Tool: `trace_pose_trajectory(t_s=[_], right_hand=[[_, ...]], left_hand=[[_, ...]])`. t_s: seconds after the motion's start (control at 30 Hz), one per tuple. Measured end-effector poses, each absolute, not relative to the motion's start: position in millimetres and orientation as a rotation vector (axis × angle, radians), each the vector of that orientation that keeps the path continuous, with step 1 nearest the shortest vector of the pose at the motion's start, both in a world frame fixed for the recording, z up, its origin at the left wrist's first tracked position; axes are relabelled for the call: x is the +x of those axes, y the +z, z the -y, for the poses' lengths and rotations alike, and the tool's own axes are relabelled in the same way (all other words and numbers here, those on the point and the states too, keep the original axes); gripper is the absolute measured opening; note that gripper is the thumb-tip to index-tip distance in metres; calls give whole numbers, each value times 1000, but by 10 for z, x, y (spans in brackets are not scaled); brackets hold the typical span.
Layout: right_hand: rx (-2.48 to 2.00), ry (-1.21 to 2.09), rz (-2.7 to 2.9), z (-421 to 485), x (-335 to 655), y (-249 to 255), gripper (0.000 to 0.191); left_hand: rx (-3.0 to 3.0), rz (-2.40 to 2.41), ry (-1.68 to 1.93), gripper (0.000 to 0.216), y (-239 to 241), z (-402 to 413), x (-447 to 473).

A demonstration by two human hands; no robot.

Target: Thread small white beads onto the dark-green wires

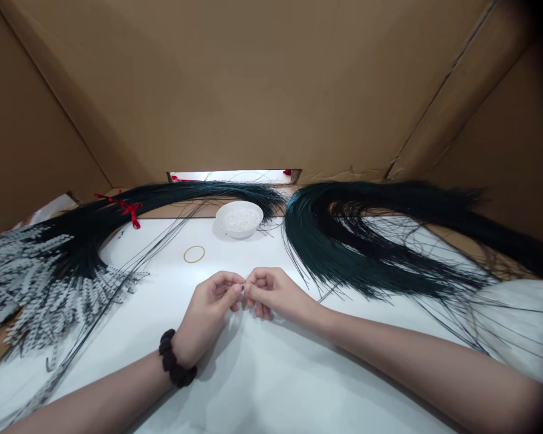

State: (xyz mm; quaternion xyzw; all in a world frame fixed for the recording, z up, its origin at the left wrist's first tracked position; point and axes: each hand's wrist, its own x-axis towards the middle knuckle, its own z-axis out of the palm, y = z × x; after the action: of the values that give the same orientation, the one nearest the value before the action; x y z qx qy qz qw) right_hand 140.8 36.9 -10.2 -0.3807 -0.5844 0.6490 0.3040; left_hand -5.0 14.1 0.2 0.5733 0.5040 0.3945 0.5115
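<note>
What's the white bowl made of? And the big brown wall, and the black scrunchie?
White bowl: probably plastic, from its smooth surface and soft sheen; ceramic is possible. Brown wall: looks like matt cardboard, being plain tan with folded seams. Black scrunchie: seems soft fabric, gathered into dull puffs.

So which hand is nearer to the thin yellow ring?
Left. The left hand is on the ring's near side, slightly to its right; the right hand is farther right, beyond the left.
</note>
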Motion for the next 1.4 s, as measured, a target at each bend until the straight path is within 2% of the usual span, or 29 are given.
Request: trace_pose_trajectory(t_s=[1.4], right_hand=[[-1079, 1730, 1516, -307, 1393, -56, 4]], left_hand=[[1344, -1196, 777, 13, 76, -132, -109]])
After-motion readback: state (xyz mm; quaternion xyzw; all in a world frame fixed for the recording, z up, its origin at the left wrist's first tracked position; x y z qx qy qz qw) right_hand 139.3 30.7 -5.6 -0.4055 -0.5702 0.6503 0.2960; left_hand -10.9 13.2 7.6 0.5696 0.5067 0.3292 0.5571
